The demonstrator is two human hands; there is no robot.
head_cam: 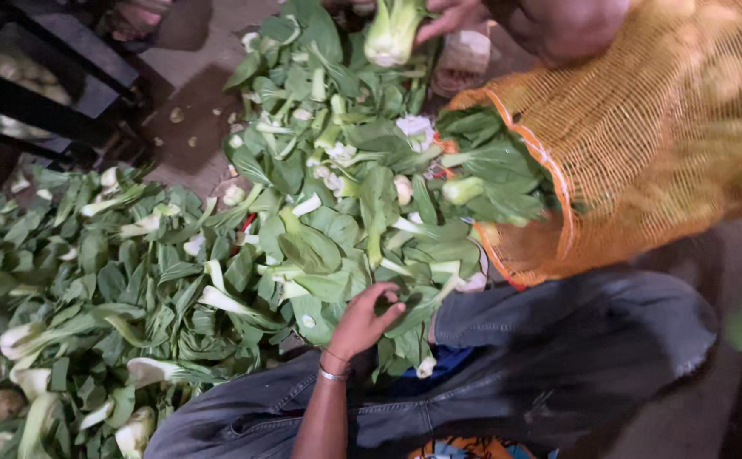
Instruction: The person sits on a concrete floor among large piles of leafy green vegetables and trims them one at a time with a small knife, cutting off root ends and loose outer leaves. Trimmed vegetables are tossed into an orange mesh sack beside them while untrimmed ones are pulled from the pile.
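Denim-clad knees point(507, 357) sit closest, and just above them the left hand point(362, 321) reaches into the heap of green, white-stemmed leafy cabbage heads point(328, 195). Its fingers point(390, 299) curl half-closed over a few leaves at the heap's near edge. I cannot tell whether they have a firm grip or only rest there. The right hand is out of view.

The heap spreads over the floor point(192, 110) from the knees to the far side, with a second spread point(90, 289) toward the left. At the right, an orange mesh sack point(643, 144) lies on its side, mouth open, heads spilling out. Another person's hand point(452, 15) holds a pale head at the far edge.

A pull on leaves alone may tear them off the stem. The slack sack mouth could let more heads slide out onto the floor.
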